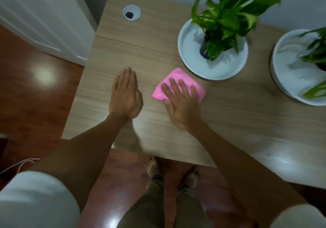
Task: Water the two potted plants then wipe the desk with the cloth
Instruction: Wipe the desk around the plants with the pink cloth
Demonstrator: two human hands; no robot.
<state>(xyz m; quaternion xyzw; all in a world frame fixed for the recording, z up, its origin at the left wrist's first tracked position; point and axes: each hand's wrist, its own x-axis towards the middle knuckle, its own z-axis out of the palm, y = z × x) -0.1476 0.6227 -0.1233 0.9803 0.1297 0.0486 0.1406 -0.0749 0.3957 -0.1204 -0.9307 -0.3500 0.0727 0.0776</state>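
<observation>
White sleeves [35, 199] framed the bottom of the view, bare forearms reaching from them over the near edge of the desk [229, 122]. The right hand [181, 104] lay flat, palm down, on the cloth [178, 77], fingers spread and pressing rather than gripping; nothing was closed in it. The pink cloth, folded to a rough square, sat under the fingers and stuck out beyond the fingertips and to both sides, while the heel of the hand rested on bare wood behind it. The left hand [126, 95] lay flat on the desk just beside the cloth, apart from it, fingers straight and together, thumb tucked along the side, holding nothing. Both wrists were nearly straight, the arms angling inward from the shoulders.

Near the cloth's far corner stood a white pot [220, 69] with a leafy green plant [229, 19]. A second pot [289, 79], partly cut off at the right edge, stood well apart from the cloth. A cable hole [131, 12] marked the far left of the desk. Below the desk edge, the person's feet [151, 166] stood on a reddish floor [35, 104].
</observation>
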